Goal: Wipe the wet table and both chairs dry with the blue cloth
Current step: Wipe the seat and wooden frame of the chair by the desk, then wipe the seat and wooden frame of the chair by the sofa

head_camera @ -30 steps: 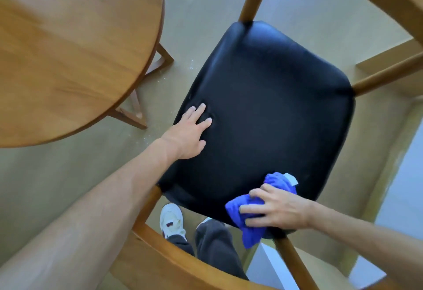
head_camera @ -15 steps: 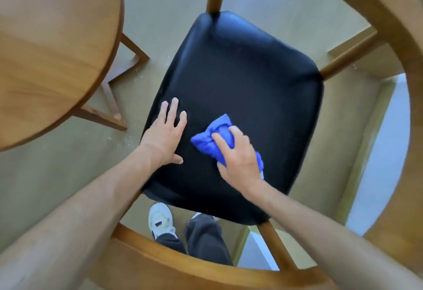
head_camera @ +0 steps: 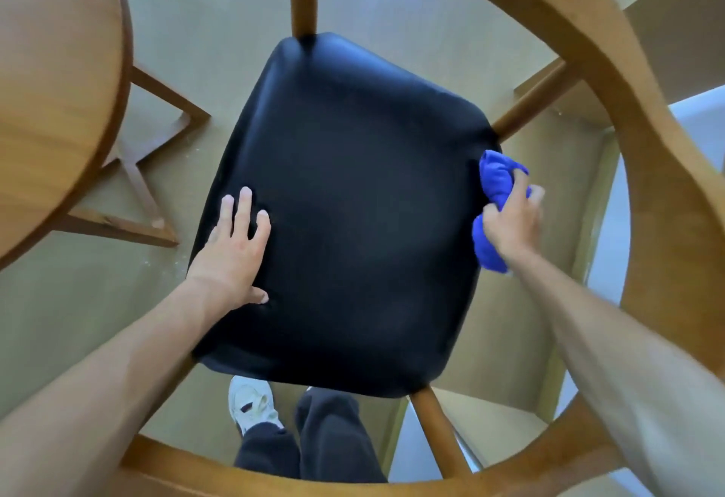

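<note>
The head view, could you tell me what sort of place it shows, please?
Probably a dining corner in a home or small café: a round wooden table, a wooden chair with a black padded seat beside it, and a plain pale floor.

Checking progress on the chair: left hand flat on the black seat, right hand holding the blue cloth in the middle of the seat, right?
Not quite. In the head view the right hand grips the blue cloth at the seat's right edge, not the middle. The left hand does lie flat on the black seat.
</note>
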A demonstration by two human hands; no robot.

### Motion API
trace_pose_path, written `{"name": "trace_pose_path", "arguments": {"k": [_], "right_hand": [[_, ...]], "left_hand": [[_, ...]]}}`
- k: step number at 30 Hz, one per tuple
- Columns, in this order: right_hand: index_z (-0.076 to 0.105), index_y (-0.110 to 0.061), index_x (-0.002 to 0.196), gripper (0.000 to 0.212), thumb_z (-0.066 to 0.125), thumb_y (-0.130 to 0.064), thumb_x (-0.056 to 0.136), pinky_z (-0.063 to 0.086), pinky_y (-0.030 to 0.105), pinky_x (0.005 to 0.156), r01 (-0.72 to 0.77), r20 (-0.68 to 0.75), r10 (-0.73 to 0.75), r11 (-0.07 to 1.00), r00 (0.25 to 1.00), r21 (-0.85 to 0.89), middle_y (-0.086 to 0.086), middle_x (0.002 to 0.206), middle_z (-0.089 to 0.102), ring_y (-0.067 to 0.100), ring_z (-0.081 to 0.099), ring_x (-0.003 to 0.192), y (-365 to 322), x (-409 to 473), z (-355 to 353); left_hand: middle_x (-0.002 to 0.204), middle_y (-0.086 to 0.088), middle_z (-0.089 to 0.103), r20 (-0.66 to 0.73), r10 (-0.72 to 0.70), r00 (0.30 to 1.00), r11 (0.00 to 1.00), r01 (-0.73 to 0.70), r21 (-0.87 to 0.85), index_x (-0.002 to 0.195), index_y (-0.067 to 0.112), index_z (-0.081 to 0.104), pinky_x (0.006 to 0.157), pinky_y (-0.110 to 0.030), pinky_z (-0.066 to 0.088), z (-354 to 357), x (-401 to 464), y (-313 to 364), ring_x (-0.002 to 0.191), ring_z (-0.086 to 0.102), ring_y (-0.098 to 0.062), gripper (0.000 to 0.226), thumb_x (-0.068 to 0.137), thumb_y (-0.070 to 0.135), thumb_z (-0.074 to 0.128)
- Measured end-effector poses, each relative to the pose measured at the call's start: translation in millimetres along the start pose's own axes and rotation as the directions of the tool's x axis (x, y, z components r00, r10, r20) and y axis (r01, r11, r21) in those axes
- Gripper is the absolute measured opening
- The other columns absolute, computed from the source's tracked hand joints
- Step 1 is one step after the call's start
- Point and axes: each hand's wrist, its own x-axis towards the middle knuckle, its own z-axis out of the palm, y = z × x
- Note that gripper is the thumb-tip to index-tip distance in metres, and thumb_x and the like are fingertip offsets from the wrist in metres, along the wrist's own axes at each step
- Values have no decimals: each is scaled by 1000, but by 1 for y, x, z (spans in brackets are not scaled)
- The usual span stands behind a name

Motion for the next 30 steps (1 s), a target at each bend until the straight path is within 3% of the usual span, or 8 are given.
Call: {"name": "trace_pose_path", "arguments": {"k": [2,5,9,13,16,20,26,30], "right_hand": [[39,-16,138,58,56,-12,83,43,43,86,-27,-20,29,997,999,72,17,131,38,40,49,108,-13,-37,10],[51,-13,130,59,66,-11,73,48,44,81,229,48,-229,973,972,-12,20,127,43,42,51,102,-33,-116,25],[65,-22,113,65,78,-15,49,52,31,62,584,327,-580,806,746,97,15,120,58,29,61,81,-59,-216,38],[49,-29,129,54,55,-10,79,43,24,90,367,519,-525,848,675,381,-3,132,36,21,52,110,-72,-209,20],[48,-42,116,56,58,-1,79,38,8,87,159,442,-447,820,778,549,-15,123,43,9,53,111,-85,-195,-27],[53,-41,101,56,58,10,77,49,19,72,17,354,-399,684,846,729,1,107,61,13,65,89,-118,-200,-105],[51,-15,101,46,60,22,76,53,23,57,40,225,-493,471,840,881,-5,86,64,14,65,75,-157,-233,-222],[53,-8,107,43,59,22,77,57,28,65,57,154,-543,351,825,935,-4,91,66,15,67,84,-174,-263,-291]], "left_hand": [[149,-24,-36,10,-4,1000,1000,4,-7,149,7,-9,117,-40,20,0,0,0,143,-21,-42,127,69,60,74],[148,-25,-36,15,-7,1000,1000,7,1,149,7,-8,117,-39,20,-2,0,2,142,-22,-43,126,69,61,74],[149,-20,-39,39,0,999,999,2,-51,151,11,-10,118,-38,15,-4,-4,-2,142,-25,-39,128,68,60,75],[156,-8,-28,99,16,995,965,11,-260,153,16,2,117,-38,17,-27,-12,-10,146,-19,-30,106,78,41,73],[160,-7,13,85,11,996,852,35,-522,151,21,18,114,-35,25,-63,-29,-13,146,16,-27,78,88,35,62],[139,2,51,-15,19,1000,696,-24,-718,139,26,40,99,-25,37,-122,-78,-8,124,50,-16,49,93,32,53],[111,16,66,-260,103,960,394,-280,-875,111,34,61,97,-29,48,-223,-185,4,105,60,1,21,92,40,54],[114,14,64,-410,158,898,243,-438,-866,114,36,57,93,-27,51,-280,-266,10,105,62,-3,43,76,55,62]]}}
